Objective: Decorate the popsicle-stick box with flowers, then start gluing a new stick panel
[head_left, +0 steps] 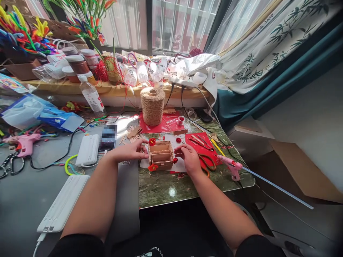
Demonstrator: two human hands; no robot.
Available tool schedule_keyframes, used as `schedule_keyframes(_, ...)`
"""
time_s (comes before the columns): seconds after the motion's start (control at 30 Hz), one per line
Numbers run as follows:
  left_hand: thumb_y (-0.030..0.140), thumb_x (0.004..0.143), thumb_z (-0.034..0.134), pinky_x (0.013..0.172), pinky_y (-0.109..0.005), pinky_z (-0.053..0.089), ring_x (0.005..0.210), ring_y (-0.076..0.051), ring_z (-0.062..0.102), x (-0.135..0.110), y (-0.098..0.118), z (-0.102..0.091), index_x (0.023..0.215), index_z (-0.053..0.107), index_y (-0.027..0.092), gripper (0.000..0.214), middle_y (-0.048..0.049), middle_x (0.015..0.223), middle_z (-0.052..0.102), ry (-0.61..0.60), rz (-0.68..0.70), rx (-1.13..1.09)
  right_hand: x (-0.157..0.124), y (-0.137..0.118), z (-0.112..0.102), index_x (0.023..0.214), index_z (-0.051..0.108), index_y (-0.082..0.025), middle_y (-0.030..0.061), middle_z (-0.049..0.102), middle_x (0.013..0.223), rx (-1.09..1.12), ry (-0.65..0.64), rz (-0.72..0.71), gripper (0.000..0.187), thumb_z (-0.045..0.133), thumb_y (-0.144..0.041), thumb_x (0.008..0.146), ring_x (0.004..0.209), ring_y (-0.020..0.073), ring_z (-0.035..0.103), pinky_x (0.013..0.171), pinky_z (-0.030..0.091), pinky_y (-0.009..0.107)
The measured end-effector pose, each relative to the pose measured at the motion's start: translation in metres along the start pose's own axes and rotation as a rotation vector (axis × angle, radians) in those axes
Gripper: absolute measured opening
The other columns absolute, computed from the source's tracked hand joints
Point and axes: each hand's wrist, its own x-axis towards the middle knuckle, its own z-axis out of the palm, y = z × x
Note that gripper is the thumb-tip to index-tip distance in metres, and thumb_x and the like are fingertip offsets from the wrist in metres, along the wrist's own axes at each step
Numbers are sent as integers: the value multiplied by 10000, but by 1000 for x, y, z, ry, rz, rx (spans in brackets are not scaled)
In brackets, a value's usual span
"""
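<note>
Black shirt (187, 228) nearest — craft-stick box (162, 157), long axis seemingly left-right, opens upward; left hand (131, 150), fingers apart — right hand (191, 159), fingers curled together.

A big window (184, 25) is at the back. It has a dark frame (149, 28), and pale bars (128, 26) show behind the glass. Bright light comes in and makes a white patch and a small shiny spot on the table (158, 196), which is gray on the left and green on the right. Under the window is a tan ledge (115, 89). On the right hang a white curtain (268, 46) with dark leaves and a teal curtain (241, 101). A gray wall (302, 110) is beside them, with an open brown box (305, 167) near it.
</note>
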Motion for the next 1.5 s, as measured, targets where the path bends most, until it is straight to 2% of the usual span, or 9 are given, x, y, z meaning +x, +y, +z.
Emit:
schedule_keyframes(0.17, 433, 693, 879, 619, -259, 537, 762, -194, 732, 2, 5, 4, 1431, 534, 261, 832, -62, 1042, 748, 24, 29, 67, -11, -7, -16, 926, 714, -211, 40, 745, 855, -33, 32, -35, 197, 680, -402, 895, 720, 170, 694, 656, 594, 313)
schedule_keyframes(0.43, 406, 639, 920, 641, -243, 550, 758, -193, 743, 5, -3, 5, 1480, 523, 266, 941, -62, 1030, 769, 57, -27, 108, -54, 4, -19, 1358, 656, -293, 82, 667, 1382, -343, -229, -12, 441, 670, -291, 917, 1185, 256, 693, 981, 615, 452)
schedule_keyframes(0.6, 355, 686, 906, 859, -376, 615, 1019, -269, 751, 12, 4, 7, 1438, 565, 279, 829, -123, 1241, 729, -31, -7, -139, -64, 12, -10, 1366, 654, -314, 82, 574, 1473, -332, -241, -155, 436, 669, -274, 933, 1247, 269, 652, 994, 621, 439)
schedule_keyframes(0.77, 319, 753, 880, 1064, -464, 548, 1301, -321, 635, 23, 2, 14, 1485, 536, 289, 809, -160, 1456, 619, 90, 137, -331, -67, 13, -5, 1435, 596, -327, 103, 546, 1473, -327, -108, -284, 503, 691, -295, 942, 1164, 252, 669, 1029, 596, 464)
schedule_keyframes(0.87, 336, 804, 840, 1158, -504, 467, 1428, -348, 522, 30, -2, 21, 1535, 492, 322, 810, -126, 1567, 527, 68, 207, -382, -69, 20, -3, 1454, 578, -321, 105, 527, 1491, -357, -52, -317, 505, 667, -309, 957, 1195, 255, 653, 1075, 565, 479)
schedule_keyframes(0.97, 362, 870, 769, 1232, -518, 368, 1512, -359, 408, 35, -5, 25, 1540, 498, 306, 725, -96, 1618, 465, 29, 221, -425, -72, 29, -1, 1464, 567, -318, 102, 504, 1514, -379, -73, -293, 495, 632, -309, 973, 1226, 255, 644, 1065, 574, 459)
schedule_keyframes(1.1, 341, 868, 756, 1253, -521, 334, 1496, -355, 435, 38, -11, 22, 1497, 555, 279, 663, -93, 1588, 507, 10, 162, -488, -74, 28, -2, 1464, 564, -324, 99, 506, 1507, -446, -163, -269, 502, 618, -281, 966, 1194, 246, 653, 997, 608, 424)
schedule_keyframes(1.3, 398, 826, 781, 1174, -531, 437, 1428, -376, 515, 44, -19, 20, 1424, 620, 216, 645, -159, 1507, 584, 170, 114, -576, -64, -27, -44, 1260, 675, -259, 93, 668, 1184, -886, -84, -357, 310, 587, -242, 962, 1017, 243, 665, 951, 570, 428)
schedule_keyframes(1.5, 568, 889, 687, 1091, -472, 505, 1346, -344, 591, 50, -8, 33, 1332, 668, 190, 582, -153, 1432, 647, 362, 96, -481, -58, -53, -101, 998, 729, -216, 92, 707, 968, -1439, -105, -82, 127, 627, -228, 923, 884, 255, 681, 780, 518, 361)
